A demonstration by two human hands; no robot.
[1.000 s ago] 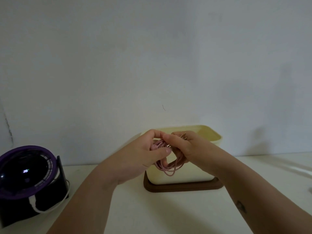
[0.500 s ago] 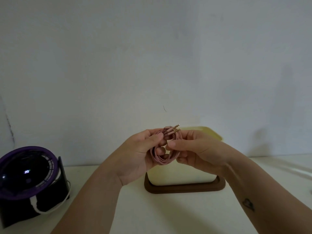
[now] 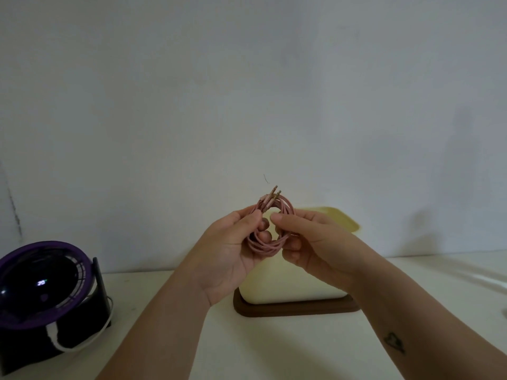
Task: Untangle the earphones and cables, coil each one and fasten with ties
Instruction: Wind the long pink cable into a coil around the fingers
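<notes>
A pink cable (image 3: 267,246) is wound into a small round coil and held up in front of me, above the table. Its two gold-tipped plugs stick up side by side at the top of the coil. My left hand (image 3: 233,248) grips the coil's left side, thumb in front and fingertips showing through the middle. My right hand (image 3: 310,242) pinches the coil's right side between thumb and fingers. No tie is visible on the coil.
A cream-yellow bin (image 3: 340,218) on a dark brown base (image 3: 296,309) stands behind my hands on the white table (image 3: 247,338). A purple and black fan (image 3: 41,286) with a white cord sits at the left. A plain wall is behind.
Both hands have risen with the pink cable. The loose loops that hung below my fingers a second ago are now gathered into a tighter round coil with the plugs pointing up.
</notes>
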